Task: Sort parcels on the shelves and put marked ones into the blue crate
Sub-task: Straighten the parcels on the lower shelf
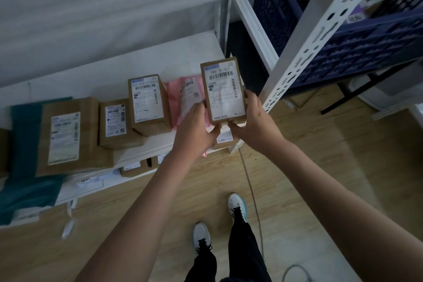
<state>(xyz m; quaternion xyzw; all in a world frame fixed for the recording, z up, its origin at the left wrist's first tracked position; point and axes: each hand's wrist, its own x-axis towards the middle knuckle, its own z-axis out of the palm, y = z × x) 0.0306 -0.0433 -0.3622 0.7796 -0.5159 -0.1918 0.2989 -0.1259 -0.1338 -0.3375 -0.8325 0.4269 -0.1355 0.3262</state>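
A small brown cardboard parcel [223,89] with a white barcode label is held up over the right end of the white shelf [146,146]. My left hand [196,130] grips its left lower side, and my right hand [254,121] grips its right lower side, both thumbs at its bottom edge. Behind it on the shelf lie a pink plastic mailer [185,94] and a similar labelled box [147,103]. The blue crate [357,50] sits on the neighbouring rack at the upper right, with some items inside.
More parcels line the shelf to the left: a small box [115,123], a large flat box [68,137] and a teal bag [23,144]. A perforated white upright [304,46] stands between shelf and crate. A lower shelf holds further boxes. A cable runs across the wooden floor.
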